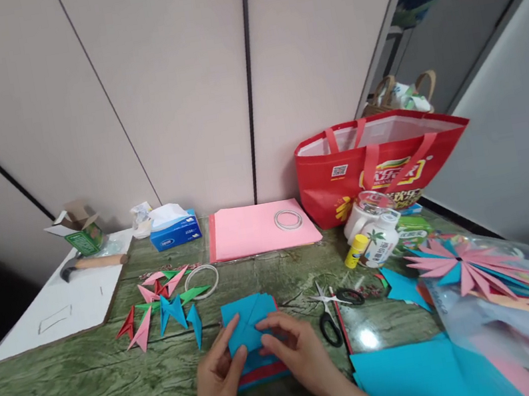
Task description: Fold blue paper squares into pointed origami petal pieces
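A folded sheet of blue origami paper [245, 319] lies in front of me, with crease or fold lines running across its top face. Under it, more blue and red paper [263, 374] shows along the lower and right edges. My left hand [220, 371] holds the sheet's left side, index finger and thumb on its surface. My right hand [294, 348] has thumb and fingertips together at the sheet's right side. Just beyond my left hand are folded paper points in blue [172, 313], pink [142, 330] and red [126, 324].
Scissors [332, 315] and a red pencil [342, 330] lie right of my hands. Blue sheets [416, 375], a paper star [460, 260], a glue stick [356, 251] and a white bottle [381, 243] are farther right. Behind stand pink paper [249, 227], a tissue box [176, 231] and a red bag [324, 188].
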Motion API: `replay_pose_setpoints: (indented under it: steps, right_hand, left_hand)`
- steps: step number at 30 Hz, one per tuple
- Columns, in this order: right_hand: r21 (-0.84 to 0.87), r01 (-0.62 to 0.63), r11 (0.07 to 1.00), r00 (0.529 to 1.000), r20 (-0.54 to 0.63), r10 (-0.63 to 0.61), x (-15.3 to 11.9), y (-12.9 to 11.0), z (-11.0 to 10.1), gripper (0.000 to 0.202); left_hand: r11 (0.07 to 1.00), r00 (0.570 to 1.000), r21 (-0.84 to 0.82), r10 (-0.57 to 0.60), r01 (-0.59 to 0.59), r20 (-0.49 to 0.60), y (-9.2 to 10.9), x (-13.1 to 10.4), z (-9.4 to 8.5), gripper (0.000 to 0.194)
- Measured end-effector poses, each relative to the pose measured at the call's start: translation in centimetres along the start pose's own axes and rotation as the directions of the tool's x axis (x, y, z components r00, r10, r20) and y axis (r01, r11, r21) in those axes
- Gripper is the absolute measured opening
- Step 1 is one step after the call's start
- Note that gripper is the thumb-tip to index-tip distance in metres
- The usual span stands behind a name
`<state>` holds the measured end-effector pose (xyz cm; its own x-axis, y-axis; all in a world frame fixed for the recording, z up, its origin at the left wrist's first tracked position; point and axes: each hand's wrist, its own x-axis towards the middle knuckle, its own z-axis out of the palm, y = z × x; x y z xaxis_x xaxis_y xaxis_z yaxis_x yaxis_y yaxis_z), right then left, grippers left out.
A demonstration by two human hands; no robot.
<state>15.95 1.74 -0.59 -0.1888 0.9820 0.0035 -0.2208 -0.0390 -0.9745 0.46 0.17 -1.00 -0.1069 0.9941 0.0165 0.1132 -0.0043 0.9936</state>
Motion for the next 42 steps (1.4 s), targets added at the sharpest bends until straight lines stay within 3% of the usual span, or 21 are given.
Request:
replay_pose_setpoints:
  steps: [5,9,14,19,22,24,29,42]
  right_hand:
    - [-0.147,0.054,0.988,0.995,-0.078,-0.066,-0.3,-0.1,0.4,0.025]
    - [-0.263,0.12,0.957,0.99,-0.044,-0.136,-0.1,-0.5,-0.2,0.03]
    - [-0.231,0.155,0.961,0.988,0.018,-0.155,0.3,-0.9,-0.5,0.028]
    - [-0.209,0.173,0.963,0.985,0.032,-0.17,0.6,-1.1,0.1,0.027]
    - [-0.314,0.193,0.93,0.981,0.05,-0.187,0.7,-1.3,0.2,0.032]
    - [-0.386,0.195,0.902,0.981,0.076,-0.179,0.8,-1.4,0.0,0.036]
    - [-0.442,0.197,0.875,0.98,0.069,-0.185,0.9,-1.5,-0.8,0.032]
    - [-0.428,0.216,0.877,0.974,0.028,-0.226,0.8,-0.8,-0.5,0.02]
  left_hand:
    - [1.0,0.999,-0.006,-0.011,0.011,0.039,0.7,-0.6,0.3,0.047]
    - [0.998,0.996,-0.018,-0.056,0.057,0.064,1.1,-0.9,0.6,0.055]
    - [0.988,0.992,-0.147,-0.037,0.054,0.117,1.2,-0.8,0.7,0.064]
    - [0.996,0.995,-0.094,0.002,0.008,0.103,1.4,-0.7,0.5,0.064]
    - [0.999,0.998,0.002,0.051,-0.051,0.03,1.4,-0.3,0.1,0.052]
    - [0.992,0.992,0.029,0.12,-0.119,-0.041,1.2,0.2,-0.3,0.034]
    - [0.997,0.996,-0.052,0.046,-0.05,-0.078,0.5,0.8,-0.6,0.023]
    - [0.997,0.991,-0.058,-0.051,0.059,0.121,1.6,0.1,-0.1,0.038]
